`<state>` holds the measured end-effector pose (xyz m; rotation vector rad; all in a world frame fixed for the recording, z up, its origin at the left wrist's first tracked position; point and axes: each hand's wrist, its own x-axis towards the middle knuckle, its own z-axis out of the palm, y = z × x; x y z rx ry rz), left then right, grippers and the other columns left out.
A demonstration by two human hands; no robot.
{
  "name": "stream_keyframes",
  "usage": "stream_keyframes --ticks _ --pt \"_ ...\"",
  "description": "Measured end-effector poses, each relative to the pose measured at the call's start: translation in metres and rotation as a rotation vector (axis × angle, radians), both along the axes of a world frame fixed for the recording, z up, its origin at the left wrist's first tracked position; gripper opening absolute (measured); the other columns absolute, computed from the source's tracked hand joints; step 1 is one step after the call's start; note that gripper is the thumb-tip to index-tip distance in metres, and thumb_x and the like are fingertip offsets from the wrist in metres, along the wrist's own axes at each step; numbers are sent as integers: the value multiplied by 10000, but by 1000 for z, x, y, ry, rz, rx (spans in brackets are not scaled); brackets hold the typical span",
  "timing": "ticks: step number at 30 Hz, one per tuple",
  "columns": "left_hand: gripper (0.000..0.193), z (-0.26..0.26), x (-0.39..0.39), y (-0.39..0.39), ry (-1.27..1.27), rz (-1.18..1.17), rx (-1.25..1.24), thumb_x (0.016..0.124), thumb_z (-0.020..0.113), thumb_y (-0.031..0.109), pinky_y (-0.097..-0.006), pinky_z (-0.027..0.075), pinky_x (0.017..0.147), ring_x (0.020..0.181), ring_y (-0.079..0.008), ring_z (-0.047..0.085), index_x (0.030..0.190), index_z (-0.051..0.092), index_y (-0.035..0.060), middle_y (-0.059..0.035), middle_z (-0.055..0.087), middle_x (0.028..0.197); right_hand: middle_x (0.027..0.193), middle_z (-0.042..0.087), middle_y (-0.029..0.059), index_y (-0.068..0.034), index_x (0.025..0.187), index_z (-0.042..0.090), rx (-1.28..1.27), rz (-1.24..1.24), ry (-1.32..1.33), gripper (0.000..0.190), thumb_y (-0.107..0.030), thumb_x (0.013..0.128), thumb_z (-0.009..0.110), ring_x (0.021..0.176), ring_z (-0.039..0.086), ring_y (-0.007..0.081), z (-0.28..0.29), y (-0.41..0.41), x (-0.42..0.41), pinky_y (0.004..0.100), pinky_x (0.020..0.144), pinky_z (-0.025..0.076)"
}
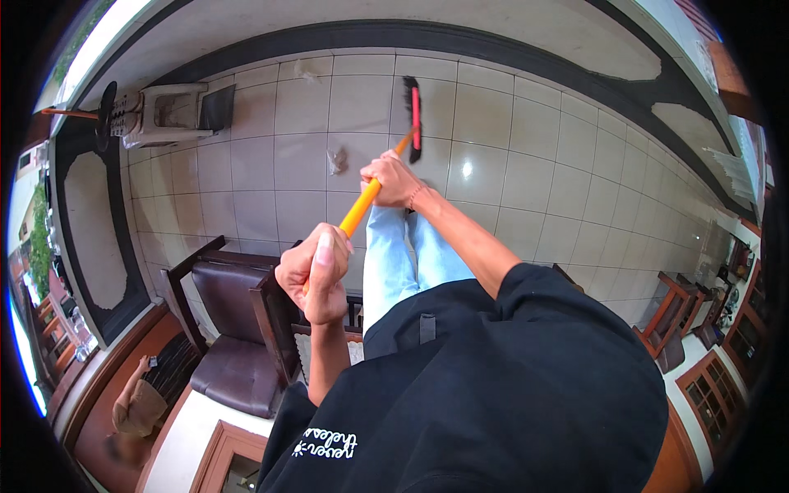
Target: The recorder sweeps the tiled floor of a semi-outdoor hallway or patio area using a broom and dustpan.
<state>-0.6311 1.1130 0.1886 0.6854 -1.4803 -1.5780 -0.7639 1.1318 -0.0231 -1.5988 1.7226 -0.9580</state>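
Note:
A broom with a yellow-orange handle [359, 209] slants across the floor in front of me. My left hand [317, 271] is wrapped around its upper end, thumb along the top. Lower down the handle, my right hand [396, 179] grips it as well. The red-and-black broom head [415, 117] is on the tiled floor [481, 111], its dark bristles facing left and slightly blurred. Left of the head lies a crumpled piece of clear plastic [337, 160]. Another pale, filmy scrap [306, 71] lies farther off, close to the wall.
A low wall with a dark painted border [382, 34] curves along the far side. At left stands a light plastic stool or chair [169, 114]. A brown padded armchair [237, 357] is close on my left. Beyond it is a person [140, 407]. Wooden chairs [672, 314] stand at right.

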Motion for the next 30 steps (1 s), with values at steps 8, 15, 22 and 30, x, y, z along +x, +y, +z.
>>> stream_keyframes --ticks 8,15,22,30 --pt "379 -65 26 -12 88 77 364 841 477 110 -291 351 610 481 -123 292 511 294 81 -13 312 495 577 572 96 -107 559 527 281 -21 -23 88 -144 616 583 635 579 332 -55 29 12 411 694 392" --pt "366 -80 64 -72 4 47 310 844 504 94 -276 295 572 509 -101 288 522 334 52 4 315 508 681 617 87 -118 624 559 290 152 15 81 -180 616 610 731 609 324 -91 -64 60 435 711 404" --pt "323 -55 91 -133 -203 -11 15 815 493 87 -274 286 569 542 -108 298 523 363 36 -1 330 524 631 599 81 -117 606 539 40 53 -6 85 -167 637 601 695 596 319 -61 -165 95 438 710 400" --pt "355 22 140 -166 169 123 64 817 435 121 -313 307 530 427 -116 265 494 291 86 -20 295 447 540 521 121 -64 555 466 -98 -21 -34 234 -138 700 634 572 542 342 28 -150 152 404 581 403"
